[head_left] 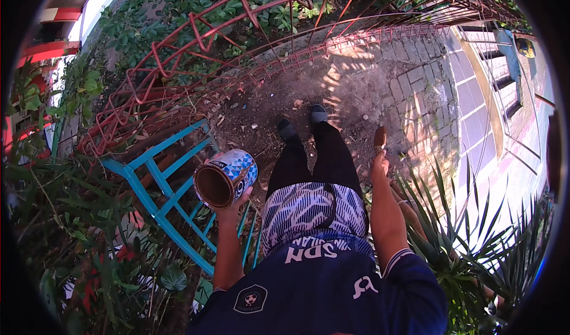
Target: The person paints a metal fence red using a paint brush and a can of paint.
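My left hand (233, 209) holds up an open paint can (226, 178) with a blue, white and black patterned side; its inside is brown. The can is tilted with its mouth facing the camera, above a teal metal frame (160, 183). My right hand (380, 163) grips a paintbrush (380, 138) with brown bristles pointing up and away from me. My legs in dark trousers and dark shoes (300, 124) stand on bare dirt between the two hands.
A red-brown metal fence (196, 62) curves around the front and left, with green bushes behind it. Spiky green plants (469, 252) crowd the right side. Grey paving stones (415, 97) and a pale tiled walkway (475, 109) lie to the right.
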Tool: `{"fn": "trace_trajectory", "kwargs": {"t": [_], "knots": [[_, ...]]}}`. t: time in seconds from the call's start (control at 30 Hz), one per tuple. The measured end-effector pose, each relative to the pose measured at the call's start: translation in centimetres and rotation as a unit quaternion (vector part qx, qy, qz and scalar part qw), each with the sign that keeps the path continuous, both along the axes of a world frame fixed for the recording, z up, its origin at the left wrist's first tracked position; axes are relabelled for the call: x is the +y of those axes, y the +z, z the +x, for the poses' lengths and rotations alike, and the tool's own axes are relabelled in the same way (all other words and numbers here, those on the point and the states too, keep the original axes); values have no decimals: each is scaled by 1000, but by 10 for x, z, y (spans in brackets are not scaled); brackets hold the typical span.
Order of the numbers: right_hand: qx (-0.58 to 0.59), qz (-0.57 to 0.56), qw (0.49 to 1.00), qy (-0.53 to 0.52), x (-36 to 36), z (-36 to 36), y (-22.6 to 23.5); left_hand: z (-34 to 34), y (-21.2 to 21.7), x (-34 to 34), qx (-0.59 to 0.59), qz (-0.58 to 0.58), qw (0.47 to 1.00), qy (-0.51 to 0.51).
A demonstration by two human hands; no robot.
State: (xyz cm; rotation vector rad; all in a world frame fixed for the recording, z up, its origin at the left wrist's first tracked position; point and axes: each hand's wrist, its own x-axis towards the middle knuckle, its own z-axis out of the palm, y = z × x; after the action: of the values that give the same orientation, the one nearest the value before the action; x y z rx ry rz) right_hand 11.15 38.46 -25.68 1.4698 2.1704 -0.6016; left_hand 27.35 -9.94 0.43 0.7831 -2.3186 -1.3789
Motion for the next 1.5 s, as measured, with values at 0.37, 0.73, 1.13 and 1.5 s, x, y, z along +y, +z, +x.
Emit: {"fn": "trace_trajectory", "kwargs": {"t": [0.37, 0.73, 1.13, 1.5], "knots": [[41, -270, 956, 108, -62, -84, -17, -100, 22, 73, -80, 40, 990, -110], [183, -244, 924, 230, -104, -224, -141, -225, -72, 110, -99, 37, 938, -329], [412, 35, 809, 417, -166, -359, -213, -232, -185, 102, -161, 113, 916, -349], [347, -227, 861, 294, -206, -358, -114, -235, -218, 83, -179, 165, 926, -288]]}}
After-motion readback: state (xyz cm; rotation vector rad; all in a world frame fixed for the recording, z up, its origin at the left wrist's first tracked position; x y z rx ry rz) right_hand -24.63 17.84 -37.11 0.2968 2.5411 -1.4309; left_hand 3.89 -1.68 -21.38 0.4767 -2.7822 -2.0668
